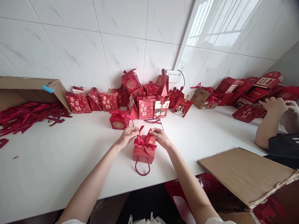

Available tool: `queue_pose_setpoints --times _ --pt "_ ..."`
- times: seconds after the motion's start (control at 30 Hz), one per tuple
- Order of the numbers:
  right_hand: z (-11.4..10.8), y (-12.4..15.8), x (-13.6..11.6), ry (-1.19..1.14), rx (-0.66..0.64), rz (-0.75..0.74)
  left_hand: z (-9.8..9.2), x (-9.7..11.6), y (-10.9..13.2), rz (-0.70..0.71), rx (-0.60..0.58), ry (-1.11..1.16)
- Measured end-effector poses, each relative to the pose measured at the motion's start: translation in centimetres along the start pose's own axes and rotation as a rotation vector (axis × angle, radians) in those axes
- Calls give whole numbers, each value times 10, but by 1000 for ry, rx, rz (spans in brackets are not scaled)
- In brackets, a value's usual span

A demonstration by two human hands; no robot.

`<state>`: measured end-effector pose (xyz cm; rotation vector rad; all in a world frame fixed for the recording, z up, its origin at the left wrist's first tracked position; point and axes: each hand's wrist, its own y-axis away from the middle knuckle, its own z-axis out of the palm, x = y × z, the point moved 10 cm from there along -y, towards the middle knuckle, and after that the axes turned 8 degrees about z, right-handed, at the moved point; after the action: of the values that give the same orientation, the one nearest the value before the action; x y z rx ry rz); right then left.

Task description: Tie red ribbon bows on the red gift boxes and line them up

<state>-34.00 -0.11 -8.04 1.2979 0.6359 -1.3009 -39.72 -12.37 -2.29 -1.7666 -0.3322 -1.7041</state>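
A small red gift box (143, 152) stands on the white desk (58, 161) near its front edge, a red ribbon bow (145, 141) on its top and a red cord handle (142, 166) lying in a loop on the desk in front of it. Both hands are at the bow — the left hand (127, 136) pinches a ribbon end at the box's upper left, the right hand (160, 137) pinches the ribbon on the upper right, fingers closed on the fabric.

Just behind stands another bowed red box (119, 119), and beyond it a cluster of red gift boxes (144, 96) piled against the tiled wall (93, 46). At the far left an open cardboard carton (28, 90) lies on its side beside a heap of loose red ribbons (28, 116). On the right, flat red boxes (254, 93) are stacked, and another person's hand (275, 104) rests near them. A cardboard flap (245, 174) juts over the desk's front right corner.
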Motion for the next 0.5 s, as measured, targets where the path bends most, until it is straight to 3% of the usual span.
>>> queue_pose_setpoints --times 0.2,0.5 --pt "-1 -2 0 10 -16 0 -7 3 -1 21 19 -129" --pt "5 3 -13 -39 -46 -47 0 3 -21 -19 8 -236"
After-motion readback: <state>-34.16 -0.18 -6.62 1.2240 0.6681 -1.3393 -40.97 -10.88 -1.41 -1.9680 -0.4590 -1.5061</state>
